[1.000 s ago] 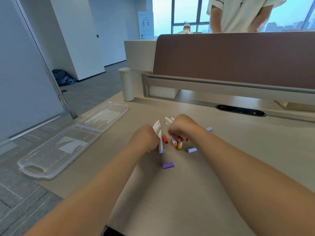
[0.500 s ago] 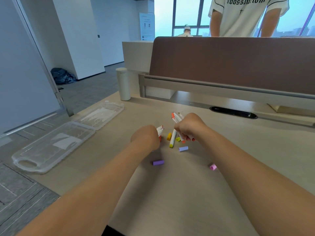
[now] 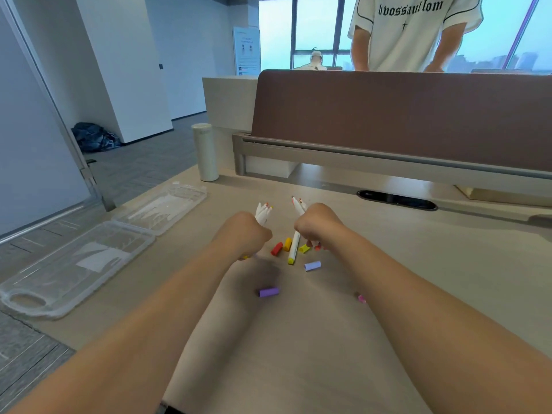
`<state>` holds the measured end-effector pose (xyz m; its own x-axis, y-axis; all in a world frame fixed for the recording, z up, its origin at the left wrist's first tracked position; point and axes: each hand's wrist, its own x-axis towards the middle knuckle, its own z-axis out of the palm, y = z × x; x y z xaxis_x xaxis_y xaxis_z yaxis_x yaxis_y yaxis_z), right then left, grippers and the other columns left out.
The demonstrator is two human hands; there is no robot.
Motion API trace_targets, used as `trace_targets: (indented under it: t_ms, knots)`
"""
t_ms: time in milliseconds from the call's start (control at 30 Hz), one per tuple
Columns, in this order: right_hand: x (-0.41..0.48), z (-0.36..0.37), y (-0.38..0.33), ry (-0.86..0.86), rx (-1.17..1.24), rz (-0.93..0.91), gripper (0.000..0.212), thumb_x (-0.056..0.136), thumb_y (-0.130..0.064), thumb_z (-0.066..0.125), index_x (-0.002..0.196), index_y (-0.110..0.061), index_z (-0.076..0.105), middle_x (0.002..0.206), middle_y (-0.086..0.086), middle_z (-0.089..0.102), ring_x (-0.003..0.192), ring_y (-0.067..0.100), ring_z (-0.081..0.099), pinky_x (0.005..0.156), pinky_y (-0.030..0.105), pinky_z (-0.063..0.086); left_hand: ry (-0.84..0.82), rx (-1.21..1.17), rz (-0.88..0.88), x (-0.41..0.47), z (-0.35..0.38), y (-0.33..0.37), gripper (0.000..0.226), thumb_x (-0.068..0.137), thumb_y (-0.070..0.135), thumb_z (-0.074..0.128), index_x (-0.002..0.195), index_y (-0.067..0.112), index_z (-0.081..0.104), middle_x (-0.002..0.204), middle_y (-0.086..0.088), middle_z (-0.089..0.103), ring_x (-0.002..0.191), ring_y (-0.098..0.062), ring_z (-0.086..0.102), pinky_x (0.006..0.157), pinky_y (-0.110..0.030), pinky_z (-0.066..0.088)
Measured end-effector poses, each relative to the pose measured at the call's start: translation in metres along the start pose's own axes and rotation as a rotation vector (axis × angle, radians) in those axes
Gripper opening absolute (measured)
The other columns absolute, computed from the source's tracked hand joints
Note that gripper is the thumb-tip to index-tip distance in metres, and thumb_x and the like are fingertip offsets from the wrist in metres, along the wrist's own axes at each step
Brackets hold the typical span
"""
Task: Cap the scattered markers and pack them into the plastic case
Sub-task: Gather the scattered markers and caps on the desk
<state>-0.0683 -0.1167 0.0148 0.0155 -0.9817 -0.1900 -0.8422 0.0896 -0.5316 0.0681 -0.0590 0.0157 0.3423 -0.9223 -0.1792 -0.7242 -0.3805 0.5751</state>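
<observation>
Head view: my left hand point(image 3: 242, 234) is fisted round a bunch of uncapped markers point(image 3: 263, 212), tips up; I count about four, though they overlap and I cannot be sure. My right hand point(image 3: 314, 227) is fisted round two more uncapped markers point(image 3: 298, 204), tips also up. One yellow-ended marker point(image 3: 294, 249) lies flat on the desk point(image 3: 298, 354) between my fists. Loose caps on the desk, counted: one red cap point(image 3: 277, 248), two yellow caps point(image 3: 287, 244), one lilac cap point(image 3: 312, 265), one purple cap point(image 3: 268, 291), one pink cap point(image 3: 361, 299) half hidden by my right forearm. The plastic case point(image 3: 77, 264) lies open and empty at the desk's left edge, well apart from the pile. Step in hand, as I judge it: gathering, capping not begun. Next move calls for freeing fingers to pick a cap and match its colour to a tip.
</observation>
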Motion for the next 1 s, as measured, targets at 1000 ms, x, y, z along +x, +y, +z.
trace_targets:
  t_ms: [1000]
  knots:
    - [-0.021, -0.01, -0.007, 0.012, 0.039, 0.036, 0.019, 0.087, -0.021, 0.058, 0.078, -0.005, 0.056, 0.064, 0.009, 0.056, 0.054, 0.022, 0.055, 0.059, 0.029, 0.047, -0.018, -0.27, 0.133, -0.013, -0.003, 0.005, 0.014, 0.086, 0.016, 0.056, 0.078, 0.014, 0.046, 0.064, -0.009, 0.06, 0.047, -0.02, 0.057, 0.056, -0.027, 0.051]
